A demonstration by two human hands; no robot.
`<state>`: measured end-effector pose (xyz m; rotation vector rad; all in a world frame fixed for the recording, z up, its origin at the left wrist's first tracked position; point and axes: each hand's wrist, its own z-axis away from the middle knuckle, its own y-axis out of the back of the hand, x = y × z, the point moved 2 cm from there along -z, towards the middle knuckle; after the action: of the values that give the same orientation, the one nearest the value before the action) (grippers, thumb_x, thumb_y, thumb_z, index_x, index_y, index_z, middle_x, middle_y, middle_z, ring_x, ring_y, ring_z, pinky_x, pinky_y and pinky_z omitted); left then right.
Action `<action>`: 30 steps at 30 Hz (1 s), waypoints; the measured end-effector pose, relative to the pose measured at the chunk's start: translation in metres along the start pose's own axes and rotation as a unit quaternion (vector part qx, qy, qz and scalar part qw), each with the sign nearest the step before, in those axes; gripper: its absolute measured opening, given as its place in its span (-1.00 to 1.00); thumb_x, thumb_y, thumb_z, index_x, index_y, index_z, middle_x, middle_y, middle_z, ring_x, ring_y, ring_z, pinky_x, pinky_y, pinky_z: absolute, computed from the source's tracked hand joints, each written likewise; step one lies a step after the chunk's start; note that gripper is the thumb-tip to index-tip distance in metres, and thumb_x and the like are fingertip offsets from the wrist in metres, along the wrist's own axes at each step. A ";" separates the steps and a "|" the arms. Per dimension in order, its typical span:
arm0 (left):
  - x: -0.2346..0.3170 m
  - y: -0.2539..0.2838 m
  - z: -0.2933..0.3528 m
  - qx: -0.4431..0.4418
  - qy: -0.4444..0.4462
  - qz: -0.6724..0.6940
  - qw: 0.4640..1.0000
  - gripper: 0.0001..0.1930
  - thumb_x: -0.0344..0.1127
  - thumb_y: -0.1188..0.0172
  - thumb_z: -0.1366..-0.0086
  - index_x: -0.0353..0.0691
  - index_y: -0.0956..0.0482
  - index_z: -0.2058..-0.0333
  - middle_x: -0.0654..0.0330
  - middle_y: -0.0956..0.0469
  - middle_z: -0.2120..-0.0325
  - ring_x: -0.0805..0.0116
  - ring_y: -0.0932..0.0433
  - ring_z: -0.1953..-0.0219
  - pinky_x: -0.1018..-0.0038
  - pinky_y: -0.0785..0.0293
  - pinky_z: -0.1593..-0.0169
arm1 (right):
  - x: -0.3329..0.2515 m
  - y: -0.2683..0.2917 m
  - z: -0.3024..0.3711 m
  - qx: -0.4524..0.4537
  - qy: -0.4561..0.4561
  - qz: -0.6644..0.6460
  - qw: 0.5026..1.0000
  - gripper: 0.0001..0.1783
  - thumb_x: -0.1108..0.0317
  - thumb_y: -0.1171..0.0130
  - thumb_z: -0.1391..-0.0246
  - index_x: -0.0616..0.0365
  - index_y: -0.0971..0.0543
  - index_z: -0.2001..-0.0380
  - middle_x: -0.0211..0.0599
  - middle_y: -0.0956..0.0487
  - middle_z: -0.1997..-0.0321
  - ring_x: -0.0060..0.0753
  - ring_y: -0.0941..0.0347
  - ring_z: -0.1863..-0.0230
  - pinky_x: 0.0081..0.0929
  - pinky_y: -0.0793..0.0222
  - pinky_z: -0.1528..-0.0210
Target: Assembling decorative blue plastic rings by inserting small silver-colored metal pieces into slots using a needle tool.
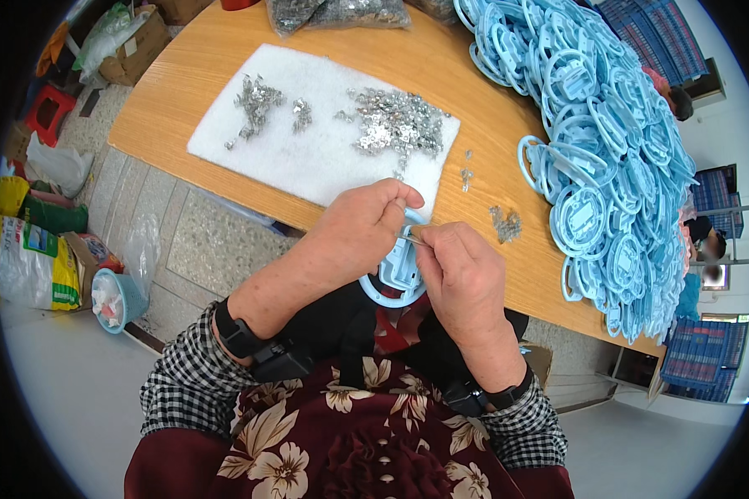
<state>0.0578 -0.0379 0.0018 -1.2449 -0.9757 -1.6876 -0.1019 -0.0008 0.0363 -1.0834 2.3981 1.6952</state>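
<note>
My left hand [359, 223] is closed on the upper side of a light-blue round plastic frame [383, 298], which has a moulded recess in its middle. Pinched in my right hand [468, 279] is a thin metal tool [413, 240], possibly tweezers; its tip points at the upper part of the recess. My fingers hide the tip and whatever it touches. Just beyond my hands lies a white padded mat [225, 137] bearing a large heap of small shiny metal pieces [398, 123] and a looser group of metal pieces [258, 104] at its left.
A tall pile of light-blue plastic frames [587, 220] covers the table's right side. Loose metal bits [505, 223] lie on the wooden table [175, 91] between mat and pile. Clear bags [349, 12] sit at the far edge. A blue bin [121, 303] stands on the floor at left.
</note>
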 end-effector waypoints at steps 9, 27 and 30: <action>0.000 -0.003 0.001 0.029 -0.042 -0.036 0.998 -0.74 -0.30 0.11 -0.53 -0.28 -0.51 0.02 0.25 -0.51 0.52 0.55 -0.45 0.61 0.55 -0.44 0.57 | 0.001 0.004 0.002 -0.018 -0.003 0.015 1.000 -0.81 0.49 -0.33 0.02 0.12 -0.60 0.28 -0.25 -0.54 0.37 -0.11 -0.55 0.38 -0.25 -0.49 0.36; -0.002 -0.003 0.000 0.032 -0.049 -0.004 0.998 -0.73 -0.31 0.13 -0.53 -0.27 -0.52 0.02 0.26 -0.52 0.53 0.57 -0.46 0.61 0.56 -0.45 0.58 | -0.009 0.013 0.014 -0.161 -0.087 -0.024 0.983 -0.67 0.33 -0.15 -0.25 0.11 -0.56 -0.06 -0.17 -0.62 0.45 -0.02 -0.58 0.40 -0.20 -0.48 0.34; -0.002 -0.001 0.001 0.023 -0.034 -0.015 0.999 -0.73 -0.30 0.13 -0.53 -0.27 -0.52 0.03 0.27 -0.52 0.52 0.58 -0.47 0.60 0.57 -0.46 0.58 | -0.003 0.019 0.013 -0.112 -0.128 -0.059 0.984 -0.70 0.32 -0.14 -0.26 0.04 -0.55 -0.05 -0.16 -0.64 0.39 0.01 -0.58 0.41 -0.15 -0.47 0.38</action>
<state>0.0571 -0.0366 0.0002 -1.2709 -1.0730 -1.6466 -0.1144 0.0152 0.0477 -0.9397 1.9897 1.9607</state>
